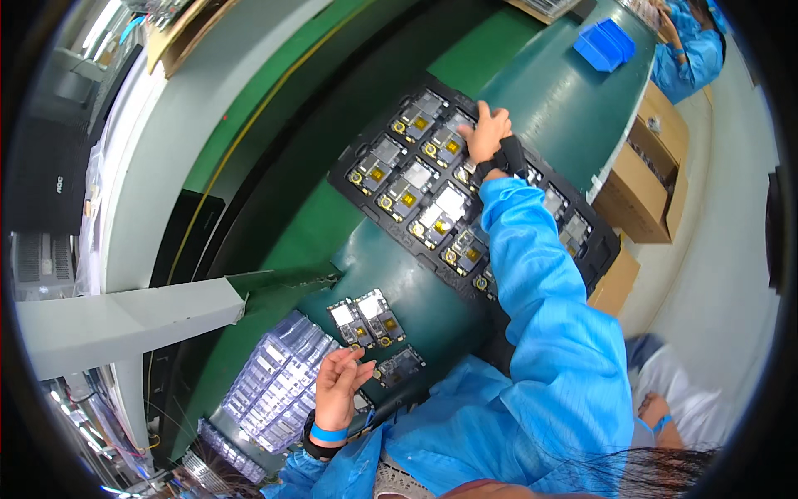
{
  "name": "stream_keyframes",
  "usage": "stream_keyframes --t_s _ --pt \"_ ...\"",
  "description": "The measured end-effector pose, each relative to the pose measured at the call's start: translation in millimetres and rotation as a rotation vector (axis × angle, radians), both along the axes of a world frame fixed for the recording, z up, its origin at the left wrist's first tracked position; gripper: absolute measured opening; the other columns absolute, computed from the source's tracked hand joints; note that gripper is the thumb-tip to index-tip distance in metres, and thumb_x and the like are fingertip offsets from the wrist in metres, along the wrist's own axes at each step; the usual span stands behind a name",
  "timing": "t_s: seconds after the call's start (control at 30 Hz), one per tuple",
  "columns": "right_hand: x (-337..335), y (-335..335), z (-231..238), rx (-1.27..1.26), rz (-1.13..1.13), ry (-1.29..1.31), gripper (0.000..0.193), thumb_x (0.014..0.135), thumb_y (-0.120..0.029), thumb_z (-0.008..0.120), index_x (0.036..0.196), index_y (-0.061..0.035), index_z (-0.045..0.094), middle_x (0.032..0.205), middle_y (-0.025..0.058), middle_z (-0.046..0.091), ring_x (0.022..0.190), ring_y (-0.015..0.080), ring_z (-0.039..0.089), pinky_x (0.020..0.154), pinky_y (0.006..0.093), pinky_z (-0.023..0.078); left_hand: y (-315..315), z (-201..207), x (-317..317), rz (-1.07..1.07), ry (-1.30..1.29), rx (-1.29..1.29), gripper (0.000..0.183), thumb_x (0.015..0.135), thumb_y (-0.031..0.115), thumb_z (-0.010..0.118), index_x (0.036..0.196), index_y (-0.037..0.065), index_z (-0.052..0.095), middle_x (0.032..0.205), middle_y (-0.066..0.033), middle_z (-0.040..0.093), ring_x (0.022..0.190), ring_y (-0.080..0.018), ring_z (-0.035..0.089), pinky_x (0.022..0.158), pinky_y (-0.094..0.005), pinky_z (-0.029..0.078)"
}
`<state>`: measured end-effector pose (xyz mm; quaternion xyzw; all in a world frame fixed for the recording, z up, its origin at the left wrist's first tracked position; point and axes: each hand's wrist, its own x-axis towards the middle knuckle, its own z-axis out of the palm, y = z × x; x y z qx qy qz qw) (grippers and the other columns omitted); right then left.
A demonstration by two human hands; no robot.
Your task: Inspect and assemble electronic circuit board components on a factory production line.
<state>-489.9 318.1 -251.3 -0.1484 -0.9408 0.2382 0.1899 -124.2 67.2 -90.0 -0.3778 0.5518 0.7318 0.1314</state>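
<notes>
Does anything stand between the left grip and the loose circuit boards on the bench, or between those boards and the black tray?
Nothing visible does. The left grip is right by the loose circuit boards; whether it touches one, I can't tell. Between them and the black tray only green bench shows.

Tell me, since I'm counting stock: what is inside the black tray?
Circuit boards lie in rows in the black tray. The right hand and blue sleeve cover part of it; contents there are hidden.
</notes>
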Motion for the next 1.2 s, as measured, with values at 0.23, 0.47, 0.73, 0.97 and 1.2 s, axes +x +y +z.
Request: stream_keyframes --t_s 0.23,0.47,0.73,0.97,1.2 --pt "153.7 107.5 119.6 -0.271 0.026 0.081 0.039 0.069 -0.031 0.067 0.099 -0.0073 0.058 0.088 0.0148 0.054 0.081 0.0262 0.054 0.071 0.0341 0.044 -2.7 9.9 15.5 -0.053 0.048 -0.039 0.022 0.088 0.010 0.047 0.109 0.003 0.043 0.109 -0.0159 0.053 0.090 -0.0237 0.058 0.079 -0.0330 0.049" --pt "420.5 272.2 19.2 -0.475 -0.566 -0.414 0.025 0.071 -0.021 0.066 0.081 0.0008 0.060 0.062 0.0073 0.058 0.054 0.0147 0.055 0.049 0.0290 0.044 2.9 -4.1 21.3 -0.244 0.014 -0.052 0.023 0.088 0.012 0.050 0.108 0.003 0.045 0.105 -0.0167 0.054 0.085 -0.0218 0.060 0.076 -0.0310 0.051" --pt "512.5 184.3 -263.9 -0.490 -0.610 -0.541 0.054 0.064 -0.038 0.072 0.095 0.0031 0.058 0.088 0.0185 0.062 0.081 0.0353 0.060 0.070 0.0412 0.048 24.3 -22.0 53.0 -0.411 -0.028 -0.121 0.018 0.088 0.014 0.050 0.103 0.005 0.047 0.101 -0.0133 0.057 0.082 -0.0201 0.060 0.072 -0.0300 0.052" --pt "493.3 164.4 -172.0 -0.340 -0.683 -0.657 0.048 0.068 -0.038 0.068 0.090 0.0038 0.057 0.089 0.0254 0.059 0.084 0.0412 0.057 0.072 0.0457 0.046 30.7 -16.9 67.4 -0.474 -0.005 -0.070 0.018 0.087 0.013 0.050 0.103 0.004 0.047 0.099 -0.0138 0.057 0.085 -0.0212 0.060 0.075 -0.0316 0.050" --pt "525.2 200.4 -64.2 -0.337 -0.541 -0.188 0.047 0.072 -0.025 0.064 0.104 0.0069 0.050 0.098 0.0261 0.055 0.094 0.0393 0.053 0.082 0.0401 0.040 25.8 2.2 77.4 -0.551 0.047 0.037 0.020 0.088 0.014 0.050 0.104 0.003 0.046 0.101 -0.0149 0.056 0.089 -0.0232 0.059 0.079 -0.0341 0.048"
